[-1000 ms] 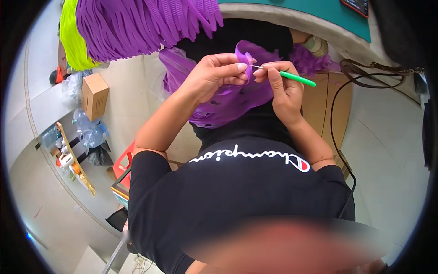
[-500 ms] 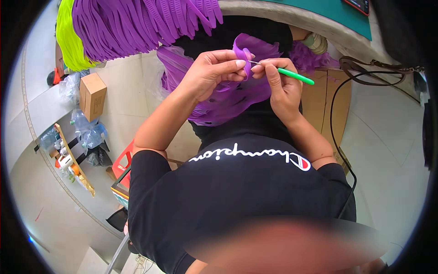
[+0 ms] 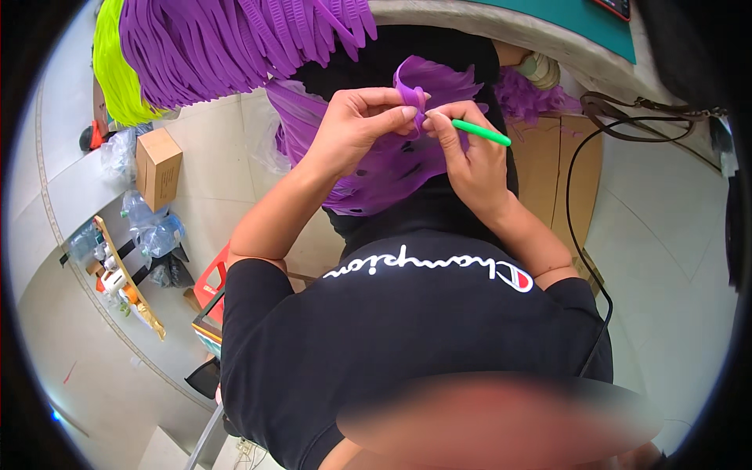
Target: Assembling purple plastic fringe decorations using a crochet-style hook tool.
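My left hand [image 3: 363,125] pinches a curled purple rubber strap [image 3: 409,88] between thumb and fingers. My right hand [image 3: 474,157] is closed around a tool with a slim green handle [image 3: 482,132]. Its handle points away to the right, and its front end is hidden by my fingertips, which meet the strap close to my left hand. Thin, translucent purple sheets [image 3: 384,184] with small dark openings lie over my lap beneath both hands.
Many ridged purple straps [image 3: 235,47] hang at the upper left, beside bright green ones [image 3: 121,66]. A table edge [image 3: 501,23] with a green mat curves across the top. Purple scraps [image 3: 536,95] lie near cardboard [image 3: 544,157] at right; a carton [image 3: 158,168] stands left.
My right hand and the green-handled tool have moved left, closer to my left hand. The tool's thin metal tip, visible before, is now hidden. The strap has turned slightly.
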`<state>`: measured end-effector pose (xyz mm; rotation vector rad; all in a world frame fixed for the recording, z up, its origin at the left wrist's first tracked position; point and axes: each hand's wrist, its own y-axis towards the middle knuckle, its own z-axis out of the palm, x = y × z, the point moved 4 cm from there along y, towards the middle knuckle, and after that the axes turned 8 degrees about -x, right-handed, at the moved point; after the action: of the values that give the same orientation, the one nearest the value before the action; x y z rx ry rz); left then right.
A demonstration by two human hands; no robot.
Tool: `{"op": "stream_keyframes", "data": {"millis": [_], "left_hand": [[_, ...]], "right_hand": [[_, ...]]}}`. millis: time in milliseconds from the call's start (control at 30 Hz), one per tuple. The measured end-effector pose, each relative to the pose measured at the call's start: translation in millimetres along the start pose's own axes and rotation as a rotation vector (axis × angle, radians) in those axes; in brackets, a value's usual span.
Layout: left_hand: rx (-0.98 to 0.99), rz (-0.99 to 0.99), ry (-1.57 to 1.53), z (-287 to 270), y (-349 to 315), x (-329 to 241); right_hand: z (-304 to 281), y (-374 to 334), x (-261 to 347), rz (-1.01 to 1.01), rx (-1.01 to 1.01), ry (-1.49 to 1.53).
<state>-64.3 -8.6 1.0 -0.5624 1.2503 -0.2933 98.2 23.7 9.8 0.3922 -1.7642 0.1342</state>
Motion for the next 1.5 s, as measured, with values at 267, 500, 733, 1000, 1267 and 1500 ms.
{"op": "stream_keyframes", "data": {"millis": [267,500,733,1000,1267,1500], "left_hand": [[0.087,-0.121,0.005,-6.5,-1.4,-9.6],[0.1,-0.132,-0.011,-5.7,1.0,-8.9],[0.117,-0.11,0.017,-9.6,7.8,-14.0],[0.148,-0.089,0.296,-0.2,38.4,-27.1],[0.222,-0.184,0.46,0.3,75.2,-20.5],[0.208,-0.073,0.524,-5.8,90.4,-10.6]], "right_hand": [[-15.2,3.9,-12.7,0.127,-0.162,0.106],[-12.4,5.2,-11.2,0.23,-0.091,0.349],[6.5,5.8,-2.7,-0.065,0.013,0.236],[48.1,-16.4,55.5,-0.681,0.42,0.403],[98.9,-48.6,104.2,-0.61,0.805,0.934],[101.4,-62.9,143.7,-0.595,0.83,1.276]]}}
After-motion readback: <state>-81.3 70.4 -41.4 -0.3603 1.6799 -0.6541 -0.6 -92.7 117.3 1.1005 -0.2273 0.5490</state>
